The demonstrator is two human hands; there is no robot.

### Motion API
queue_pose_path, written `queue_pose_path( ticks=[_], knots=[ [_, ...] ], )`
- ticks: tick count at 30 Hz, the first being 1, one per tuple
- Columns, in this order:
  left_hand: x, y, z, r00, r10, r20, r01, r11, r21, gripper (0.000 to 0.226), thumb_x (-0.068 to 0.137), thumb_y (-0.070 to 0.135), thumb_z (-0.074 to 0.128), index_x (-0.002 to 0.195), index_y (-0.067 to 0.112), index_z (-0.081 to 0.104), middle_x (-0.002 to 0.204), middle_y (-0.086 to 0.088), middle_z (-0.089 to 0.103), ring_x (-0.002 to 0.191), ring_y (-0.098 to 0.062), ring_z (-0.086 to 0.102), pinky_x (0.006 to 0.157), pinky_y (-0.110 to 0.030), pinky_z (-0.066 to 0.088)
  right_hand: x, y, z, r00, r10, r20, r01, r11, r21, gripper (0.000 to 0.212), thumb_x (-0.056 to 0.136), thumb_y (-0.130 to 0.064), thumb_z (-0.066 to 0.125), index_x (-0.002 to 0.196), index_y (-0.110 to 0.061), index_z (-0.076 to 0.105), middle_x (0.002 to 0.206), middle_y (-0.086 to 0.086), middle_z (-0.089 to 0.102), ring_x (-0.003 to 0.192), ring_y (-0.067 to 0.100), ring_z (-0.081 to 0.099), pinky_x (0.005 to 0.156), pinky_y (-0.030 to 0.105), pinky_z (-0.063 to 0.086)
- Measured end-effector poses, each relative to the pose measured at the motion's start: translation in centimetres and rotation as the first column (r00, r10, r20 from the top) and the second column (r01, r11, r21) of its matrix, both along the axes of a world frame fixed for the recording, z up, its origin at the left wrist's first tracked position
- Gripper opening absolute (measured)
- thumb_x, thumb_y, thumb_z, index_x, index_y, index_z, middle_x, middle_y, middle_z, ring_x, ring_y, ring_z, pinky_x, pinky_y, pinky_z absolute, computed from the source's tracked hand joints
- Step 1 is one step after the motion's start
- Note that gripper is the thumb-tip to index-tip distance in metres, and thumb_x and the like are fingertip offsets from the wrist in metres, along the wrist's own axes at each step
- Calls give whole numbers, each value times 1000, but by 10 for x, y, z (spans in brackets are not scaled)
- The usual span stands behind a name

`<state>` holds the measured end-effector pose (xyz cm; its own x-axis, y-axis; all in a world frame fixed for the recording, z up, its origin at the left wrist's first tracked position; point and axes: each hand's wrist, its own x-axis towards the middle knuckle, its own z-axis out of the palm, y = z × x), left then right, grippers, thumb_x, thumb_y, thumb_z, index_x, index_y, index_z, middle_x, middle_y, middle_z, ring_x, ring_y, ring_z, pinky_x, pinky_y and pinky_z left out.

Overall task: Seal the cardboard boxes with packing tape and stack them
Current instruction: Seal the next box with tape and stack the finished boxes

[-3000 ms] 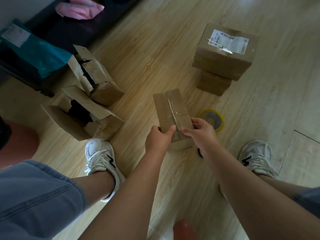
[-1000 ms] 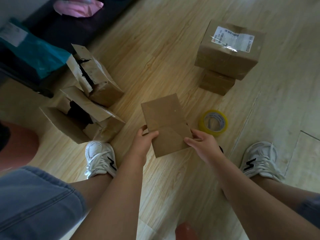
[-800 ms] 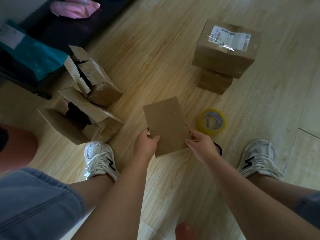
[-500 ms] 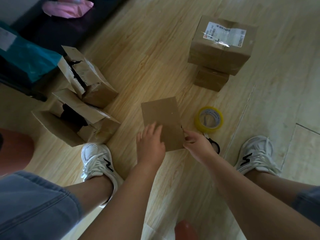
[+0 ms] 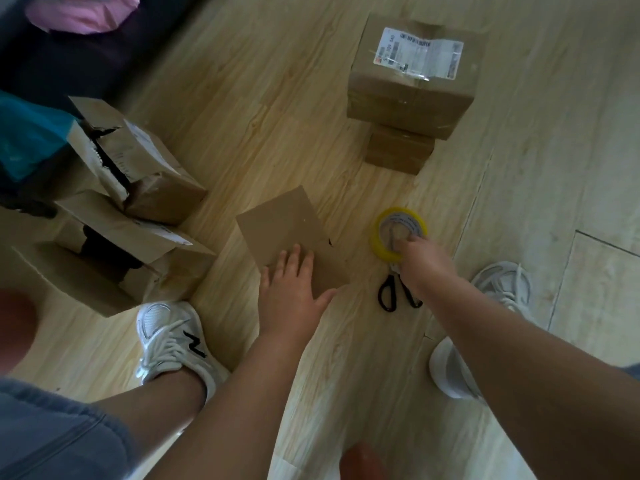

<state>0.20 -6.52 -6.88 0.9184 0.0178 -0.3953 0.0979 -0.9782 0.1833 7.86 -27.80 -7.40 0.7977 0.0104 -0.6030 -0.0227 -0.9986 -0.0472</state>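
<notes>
Two hands are down at the floor (image 5: 242, 81): the left hand (image 5: 294, 292) presses flat, fingers straight, on the cardboard box (image 5: 284, 230); the right hand (image 5: 420, 261) beside it grips the tape roll (image 5: 403, 216), scissors (image 5: 394, 270) under its wrist.

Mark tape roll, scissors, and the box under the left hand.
tape roll (image 5: 378, 241), head view, yellow outer wall.
scissors (image 5: 390, 279), head view, black handle.
box (image 5: 284, 223), head view, bare top face.

The right hand (image 5: 420, 259) hides the scissors' (image 5: 387, 284) blades and its own grip on the tape roll (image 5: 379, 244).
</notes>
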Motion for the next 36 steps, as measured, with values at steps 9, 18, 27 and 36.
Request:
queue_pose_path(
  ticks=[9,18,27,36],
  knots=[
    [1,-1,3,1000,5,-2,-5,1000,29,80,94,68,35,157,24,16,166,-2,10,152,-21,8,123,-46,12,6,-1,-3,998,2,62,-1,1000,-16,44,99,-15,54,143,-21,53,134,4,57,133,25,39,107,35,38],
    [13,1,32,940,317,-128,-340,826,-450,56,97,41,57,148,23,42,157,3,33,142,-17,34,114,-37,33,-14,9,51,892,-443,94,331,779,532,33,103,-10,49,133,-9,63,129,17,63,119,32,57,92,36,44],
    [32,-9,77,833,516,-202,-470,465,-751,47,89,32,72,132,17,61,125,-1,63,113,-12,57,92,-26,44,-29,26,89,848,-518,-115,420,524,741,27,99,-6,57,123,-6,69,106,3,69,107,21,65,95,34,48],
    [26,5,89,775,608,-175,-449,334,-829,15,81,22,80,94,23,74,94,5,72,91,-8,65,72,-21,44,-38,39,99,902,-405,-153,346,460,818,22,96,-5,62,117,-7,71,110,9,74,109,23,68,105,45,49]
  ],
)
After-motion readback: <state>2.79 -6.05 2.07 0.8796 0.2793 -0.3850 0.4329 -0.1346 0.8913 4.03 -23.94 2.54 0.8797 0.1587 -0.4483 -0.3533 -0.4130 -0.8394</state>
